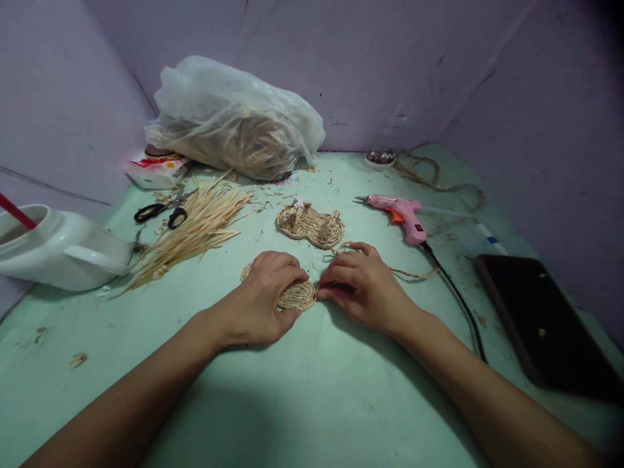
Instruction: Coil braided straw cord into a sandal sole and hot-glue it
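My left hand (266, 292) is closed over a small sole of coiled, braided straw (298, 296), with the thumb at its near edge and the fingers across its top. Part of the sole is covered by that hand. At its right end, my right hand (363, 286) pinches the edge or a strand of braid; the fingertips hide which. A loose length of braided cord (412, 273) runs out to the right from behind my right hand. Just beyond both hands lies a small woven straw slipper (312, 224) with a pale bead ornament on it.
A pink glue gun (400, 211) lies to the right, its black cable running toward me. Nearer is a dark phone (546, 325). On the left are black-handled scissors (163, 209), straw strips (205, 221) and a white jug (73, 247). A plastic bag (234, 123) stands behind, left of a bead dish (379, 160).
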`<action>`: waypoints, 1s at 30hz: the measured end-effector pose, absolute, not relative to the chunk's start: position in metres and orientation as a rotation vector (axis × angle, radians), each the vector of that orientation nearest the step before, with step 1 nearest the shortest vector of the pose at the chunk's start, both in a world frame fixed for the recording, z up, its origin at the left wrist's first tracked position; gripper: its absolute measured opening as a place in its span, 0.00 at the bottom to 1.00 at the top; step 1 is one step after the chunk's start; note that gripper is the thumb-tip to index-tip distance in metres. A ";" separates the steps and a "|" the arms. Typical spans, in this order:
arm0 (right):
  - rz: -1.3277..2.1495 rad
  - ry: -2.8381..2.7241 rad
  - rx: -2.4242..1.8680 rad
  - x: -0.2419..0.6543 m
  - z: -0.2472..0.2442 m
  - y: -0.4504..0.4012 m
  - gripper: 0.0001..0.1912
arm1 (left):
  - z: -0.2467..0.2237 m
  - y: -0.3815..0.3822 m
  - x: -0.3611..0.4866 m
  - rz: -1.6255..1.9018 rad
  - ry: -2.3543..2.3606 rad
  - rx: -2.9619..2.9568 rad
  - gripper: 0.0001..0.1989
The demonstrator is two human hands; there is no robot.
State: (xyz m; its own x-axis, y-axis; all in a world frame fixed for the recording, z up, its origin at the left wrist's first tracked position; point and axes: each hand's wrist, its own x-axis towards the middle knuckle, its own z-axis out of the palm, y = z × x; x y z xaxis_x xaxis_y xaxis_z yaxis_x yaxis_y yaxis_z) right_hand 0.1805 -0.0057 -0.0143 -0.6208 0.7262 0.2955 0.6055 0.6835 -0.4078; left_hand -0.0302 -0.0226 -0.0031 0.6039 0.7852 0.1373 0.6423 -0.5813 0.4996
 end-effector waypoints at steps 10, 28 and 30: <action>0.403 -2.446 -1.130 0.174 -0.017 -0.005 0.03 | -0.001 -0.023 -0.029 0.462 1.148 2.431 0.18; 0.372 -2.572 -0.969 0.184 -0.015 -0.002 0.06 | 0.012 -0.017 -0.035 0.263 0.929 2.524 0.20; 0.390 -2.551 -0.962 0.185 -0.016 -0.003 0.05 | 0.019 -0.017 -0.037 0.223 0.887 2.546 0.25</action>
State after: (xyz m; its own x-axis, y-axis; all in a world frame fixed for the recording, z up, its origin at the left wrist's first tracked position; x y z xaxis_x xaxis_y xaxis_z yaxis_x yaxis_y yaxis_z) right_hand 0.1848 -0.0028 -0.0163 -0.6910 0.6766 0.2544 0.5696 0.7263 -0.3847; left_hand -0.0369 -0.0167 0.0191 0.7821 0.6230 0.0096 0.5533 -0.7015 0.4490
